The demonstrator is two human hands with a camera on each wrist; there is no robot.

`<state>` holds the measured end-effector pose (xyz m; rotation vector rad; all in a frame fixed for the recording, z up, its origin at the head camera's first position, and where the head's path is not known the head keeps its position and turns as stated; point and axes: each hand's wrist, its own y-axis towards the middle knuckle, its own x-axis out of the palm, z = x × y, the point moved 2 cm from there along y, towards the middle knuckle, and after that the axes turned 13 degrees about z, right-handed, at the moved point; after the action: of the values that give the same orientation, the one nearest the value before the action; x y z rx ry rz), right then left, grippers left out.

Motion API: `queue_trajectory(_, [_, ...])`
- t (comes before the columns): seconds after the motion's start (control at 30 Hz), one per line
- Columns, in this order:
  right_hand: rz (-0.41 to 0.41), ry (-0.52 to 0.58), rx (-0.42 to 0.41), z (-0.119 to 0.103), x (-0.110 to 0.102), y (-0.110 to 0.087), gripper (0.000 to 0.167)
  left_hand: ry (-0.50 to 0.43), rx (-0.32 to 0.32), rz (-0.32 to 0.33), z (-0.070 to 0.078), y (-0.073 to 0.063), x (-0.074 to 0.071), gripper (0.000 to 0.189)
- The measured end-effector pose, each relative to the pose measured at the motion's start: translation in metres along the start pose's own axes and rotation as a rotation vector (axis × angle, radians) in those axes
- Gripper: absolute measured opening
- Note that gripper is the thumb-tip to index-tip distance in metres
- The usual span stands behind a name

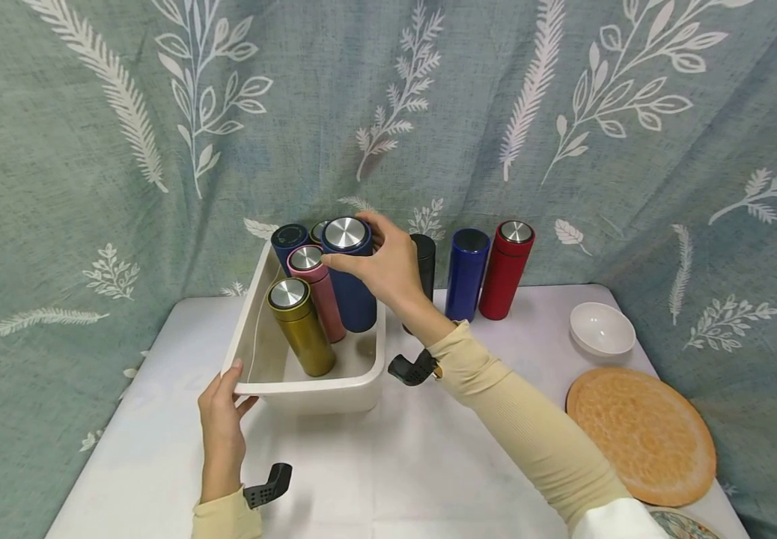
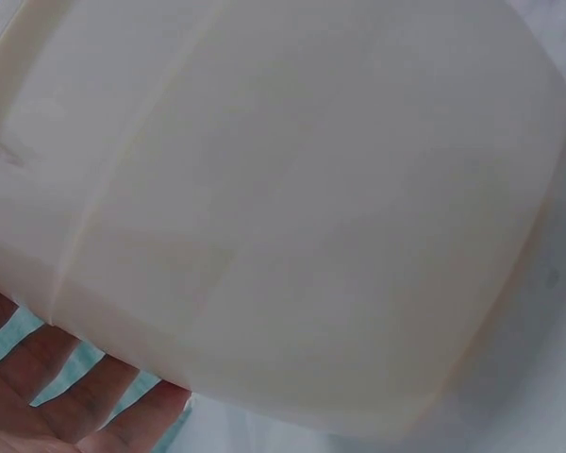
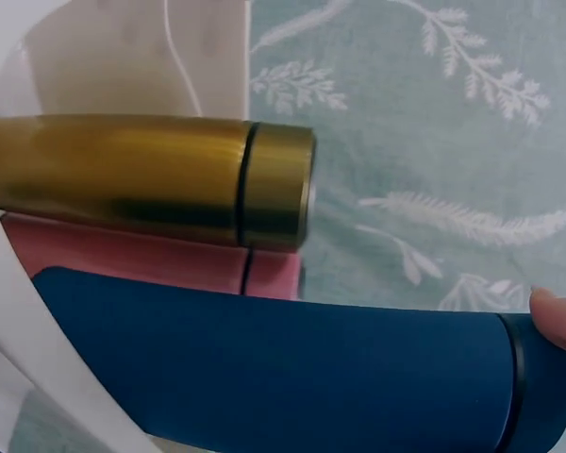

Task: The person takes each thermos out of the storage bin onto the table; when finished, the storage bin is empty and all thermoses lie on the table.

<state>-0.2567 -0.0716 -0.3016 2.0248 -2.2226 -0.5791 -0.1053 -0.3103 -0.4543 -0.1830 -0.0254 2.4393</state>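
Note:
My right hand (image 1: 388,262) grips a dark blue thermos flask (image 1: 353,296) by its silver-topped lid, over the right side of a white plastic bin (image 1: 341,393). In the right wrist view the blue flask's lower end passes behind the bin's rim, and a fingertip (image 3: 558,321) presses its lid. At the near left corner my left hand (image 1: 222,427) holds the bin's rim, thumb on top; its fingers (image 2: 71,377) lie along the bin's outside wall. Inside the bin stand a gold flask (image 1: 304,333), a pink flask (image 1: 324,296), another dark blue flask (image 1: 289,239) and a partly hidden flask behind.
Right of the bin stand a black flask (image 1: 424,262), partly behind my arm, a blue flask (image 1: 467,273) and a red flask (image 1: 506,273). A white bowl (image 1: 602,329), a round woven mat (image 1: 641,434) and a patterned plate (image 1: 681,525) lie at the right. A leaf-print curtain (image 1: 321,112) hangs behind.

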Motion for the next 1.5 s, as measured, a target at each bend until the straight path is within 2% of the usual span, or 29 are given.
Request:
queue_trajectory(0.4, [0.016, 0.138, -0.074, -0.025, -0.021, -0.011, 0.070, 0.026, 0.009, 0.011, 0.001, -0.001, 0.000, 0.054])
queue_trajectory(0.73, [0.028, 0.197, -0.112, -0.032, -0.039, -0.016, 0.065, -0.002, -0.001, -0.004, 0.000, 0.000, 0.000, 0.056])
queue_trajectory(0.97, [0.058, 0.271, -0.190, -0.039, -0.053, -0.022, 0.064, -0.001, -0.010, 0.000, -0.001, 0.001, 0.001, 0.055])
queue_trajectory(1.2, [0.080, 0.259, -0.262, -0.044, -0.063, -0.032, 0.065, -0.024, -0.023, -0.003, -0.001, 0.002, 0.001, 0.054])
queue_trajectory(1.5, [0.100, 0.278, -0.311, -0.042, -0.076, -0.041, 0.064, -0.004, -0.015, -0.001, -0.002, 0.003, 0.001, 0.053])
